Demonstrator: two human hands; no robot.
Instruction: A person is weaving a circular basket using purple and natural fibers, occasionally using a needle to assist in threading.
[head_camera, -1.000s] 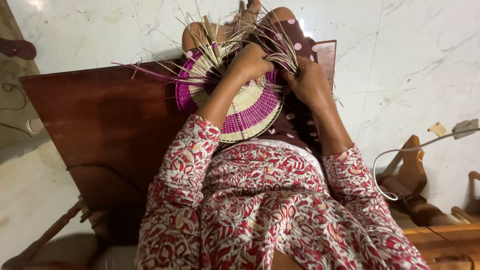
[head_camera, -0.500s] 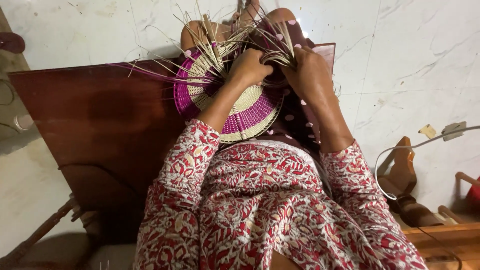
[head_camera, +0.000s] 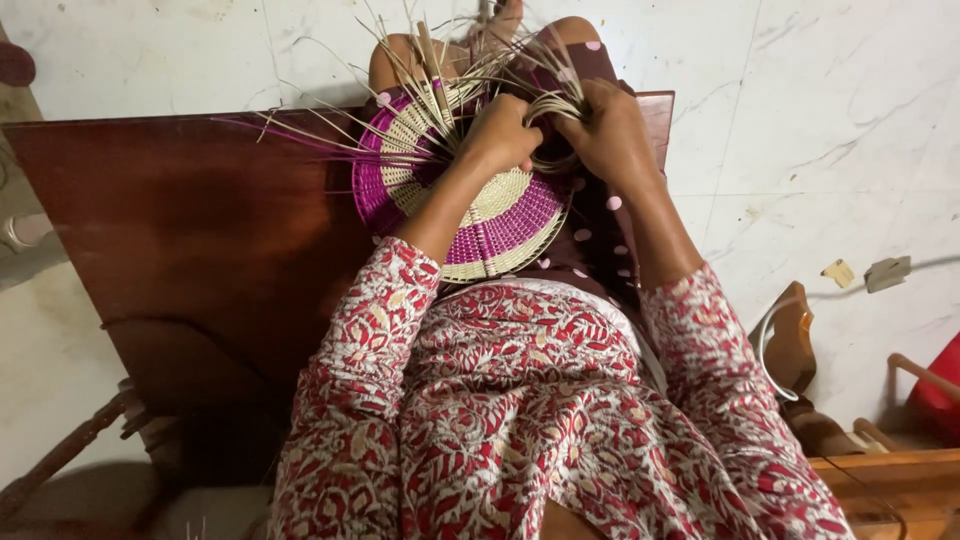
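The woven mat is a round, flat thing with purple and pale rings. It lies on the person's lap, with its left part over the edge of the dark wooden tabletop. Its far side is not finished. There, many loose thin strips stick up and fan out to the left and far away.

The left hand sits on top of the mat, near its far middle. Its fingers are curled and pressed down on the weave where the strips start.

The right hand is just beside it, on the right. It is closed around a bunch of pale strips that bend over in a loop between the two hands.

Both hands are close together at the far edge of the mat. The loose strips lie farther away and to the left of them, so the left hand is nearer to most of them.
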